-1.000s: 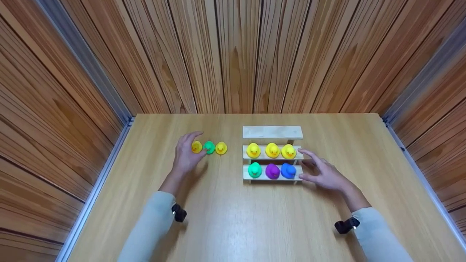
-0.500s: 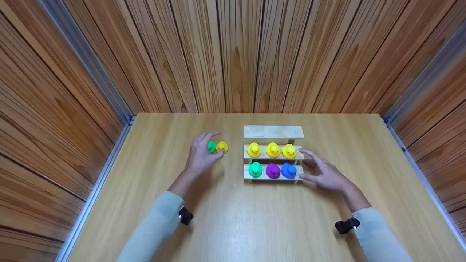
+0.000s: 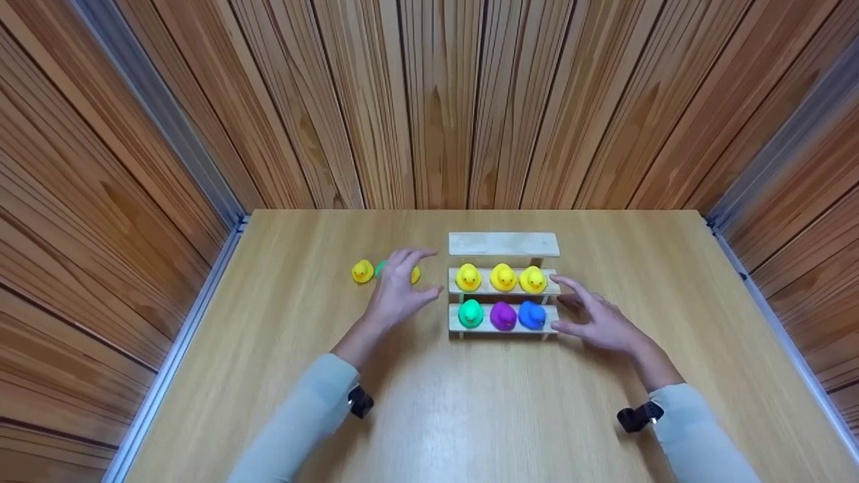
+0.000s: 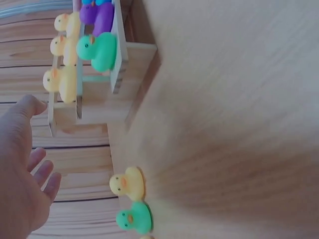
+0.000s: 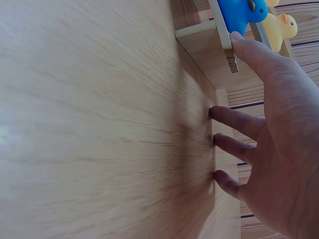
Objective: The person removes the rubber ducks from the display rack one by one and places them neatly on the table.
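My left hand (image 3: 399, 288) is held beside the left end of a small three-tier wooden shelf (image 3: 503, 243), thumb and index finger spread with nothing between them. Behind that hand, a green rubber duck (image 3: 380, 267) and a yellow rubber duck (image 3: 416, 274) are partly hidden. Another yellow duck (image 3: 362, 271) stands at the left of this row on the table. At the shelf's right end is my right hand (image 3: 597, 320), fingers spread; its thumb (image 5: 249, 47) touches the lowest tier's edge in the right wrist view.
Three yellow ducks (image 3: 503, 276) stand on the middle tier. On the lowest tier sit a green duck (image 4: 102, 52), a purple duck (image 3: 502, 315) and a blue duck (image 5: 241, 15). Wood-plank walls (image 3: 429, 100) border the table (image 3: 429, 402).
My left hand has moved right, past the three ducks on the table, toward the shelf. The leftmost yellow duck is fully uncovered. My right hand stays where it was.
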Action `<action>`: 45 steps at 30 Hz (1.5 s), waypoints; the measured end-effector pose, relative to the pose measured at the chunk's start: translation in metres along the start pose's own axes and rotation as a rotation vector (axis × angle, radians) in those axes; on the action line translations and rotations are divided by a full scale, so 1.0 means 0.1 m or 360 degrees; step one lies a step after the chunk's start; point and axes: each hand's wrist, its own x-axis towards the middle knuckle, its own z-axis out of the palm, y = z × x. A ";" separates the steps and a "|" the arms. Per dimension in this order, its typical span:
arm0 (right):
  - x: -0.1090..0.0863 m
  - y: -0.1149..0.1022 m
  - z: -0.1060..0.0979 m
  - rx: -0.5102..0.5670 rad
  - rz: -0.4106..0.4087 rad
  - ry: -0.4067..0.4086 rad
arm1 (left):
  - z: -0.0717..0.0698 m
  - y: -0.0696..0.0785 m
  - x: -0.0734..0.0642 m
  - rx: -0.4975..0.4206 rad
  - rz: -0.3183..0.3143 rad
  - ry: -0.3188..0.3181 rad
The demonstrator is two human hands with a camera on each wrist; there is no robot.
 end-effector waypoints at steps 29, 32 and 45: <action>0.00 0.00 -0.01 0.0023 0.0007 -0.0018 | 0.38 0.11 0.13 -0.0270 0.0097 -0.0266; 0.00 0.00 -0.01 0.0028 0.0007 -0.0018 | 0.41 0.11 0.15 -0.0307 0.0055 -0.0277; 0.01 0.00 0.01 0.0035 0.0027 -0.0006 | 0.56 0.14 0.19 -0.0542 -0.0171 -0.0187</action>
